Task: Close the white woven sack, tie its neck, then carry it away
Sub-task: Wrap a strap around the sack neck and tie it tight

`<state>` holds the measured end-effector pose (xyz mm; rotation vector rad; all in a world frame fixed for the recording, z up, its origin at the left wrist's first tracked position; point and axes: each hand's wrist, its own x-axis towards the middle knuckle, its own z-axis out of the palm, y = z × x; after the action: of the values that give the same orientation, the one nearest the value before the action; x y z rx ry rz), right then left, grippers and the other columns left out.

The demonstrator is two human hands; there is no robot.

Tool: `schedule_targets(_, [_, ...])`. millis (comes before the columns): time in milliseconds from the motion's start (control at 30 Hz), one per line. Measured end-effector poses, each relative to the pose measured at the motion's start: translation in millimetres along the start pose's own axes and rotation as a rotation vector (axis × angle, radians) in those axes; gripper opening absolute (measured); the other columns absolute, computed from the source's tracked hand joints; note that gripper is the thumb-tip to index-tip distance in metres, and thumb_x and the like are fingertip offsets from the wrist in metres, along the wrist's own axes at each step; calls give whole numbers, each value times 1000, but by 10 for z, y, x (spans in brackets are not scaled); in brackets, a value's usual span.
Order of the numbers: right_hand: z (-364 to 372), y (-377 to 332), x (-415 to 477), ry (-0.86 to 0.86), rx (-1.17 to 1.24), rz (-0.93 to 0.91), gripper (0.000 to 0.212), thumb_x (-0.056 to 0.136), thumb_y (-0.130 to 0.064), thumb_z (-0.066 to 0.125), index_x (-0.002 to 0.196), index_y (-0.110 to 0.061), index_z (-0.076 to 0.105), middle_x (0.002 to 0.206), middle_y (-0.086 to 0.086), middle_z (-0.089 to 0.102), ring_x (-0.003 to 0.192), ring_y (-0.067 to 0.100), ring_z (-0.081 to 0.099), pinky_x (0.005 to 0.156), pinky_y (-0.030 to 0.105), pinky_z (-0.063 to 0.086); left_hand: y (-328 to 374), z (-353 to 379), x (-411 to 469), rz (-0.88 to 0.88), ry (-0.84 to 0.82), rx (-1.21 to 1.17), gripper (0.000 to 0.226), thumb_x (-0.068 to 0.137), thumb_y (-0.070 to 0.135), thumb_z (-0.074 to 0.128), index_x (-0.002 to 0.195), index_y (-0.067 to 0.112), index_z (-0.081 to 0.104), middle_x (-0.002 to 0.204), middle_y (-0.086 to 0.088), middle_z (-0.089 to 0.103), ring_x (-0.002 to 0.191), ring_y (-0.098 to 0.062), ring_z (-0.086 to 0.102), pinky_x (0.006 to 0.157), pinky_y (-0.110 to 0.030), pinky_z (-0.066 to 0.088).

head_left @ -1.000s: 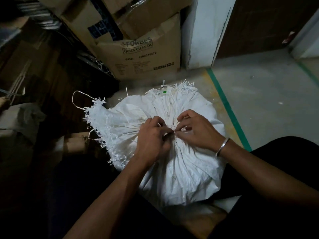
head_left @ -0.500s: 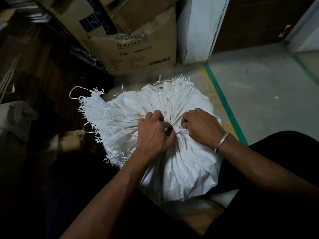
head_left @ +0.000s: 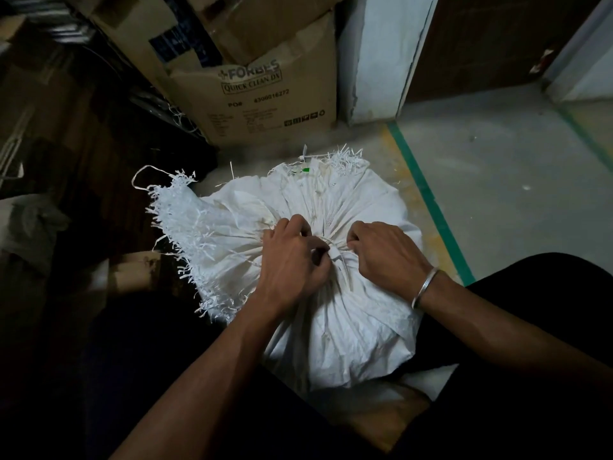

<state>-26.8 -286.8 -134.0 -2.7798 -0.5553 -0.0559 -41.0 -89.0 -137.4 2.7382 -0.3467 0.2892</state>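
The white woven sack (head_left: 348, 330) stands full on the floor between my knees, its neck gathered into tight pleats at the top. A white tie strip (head_left: 338, 260) is wound around the neck with a knot at the middle and a loose tail hanging toward me. My left hand (head_left: 292, 263) is closed on the strip left of the knot. My right hand (head_left: 384, 254), with a metal bangle on the wrist, is closed on the strip right of the knot. The frayed mouth of the sack (head_left: 185, 234) fans out to the left and the far side.
Stacked cardboard boxes (head_left: 252, 94) stand just beyond the sack. A white pillar (head_left: 374, 58) rises to their right. A green floor line (head_left: 428, 200) runs past the sack's right side over grey concrete (head_left: 504, 180). Dark clutter and a cardboard piece (head_left: 132, 270) lie on the left.
My hands have drawn apart along the tie strip, from touching over the neck to either side of it. The knot now shows between them and the neck looks more tightly cinched.
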Motion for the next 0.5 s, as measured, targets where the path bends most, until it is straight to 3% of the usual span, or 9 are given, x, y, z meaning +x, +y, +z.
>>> schedule_targets(200, [55,-96,-64,-15,27,11,10,82,-7,59,88,-15,56,76,9,67,73,35,62,62,32,29,-29,50,-23,118,-31,74,22,85,41,63,85,21,73,94,1,52,90,-21,48,75,-41,43])
schedule_targets(267, [10,-107,-58,-1,100,71,3,86,-15,58,84,-16,60,77,4,70,74,29,64,62,34,37,-42,70,-7,123,-30,78,19,84,38,65,87,20,72,95,1,54,90,-22,48,73,-42,46])
schedule_targets(367, [-80,-133,46,33,403,263,23,85,-30,62,68,-14,66,71,-3,71,72,15,66,65,34,50,-38,57,15,111,-30,67,20,83,34,63,87,17,72,94,-1,55,89,-23,49,71,-44,47])
schedule_targets(500, [-17,-161,168,-103,645,329,22,76,-43,78,78,-21,80,75,-10,76,78,3,71,77,36,59,-41,11,31,148,-6,-2,22,79,31,60,79,12,71,88,-2,54,82,-23,50,63,-42,47])
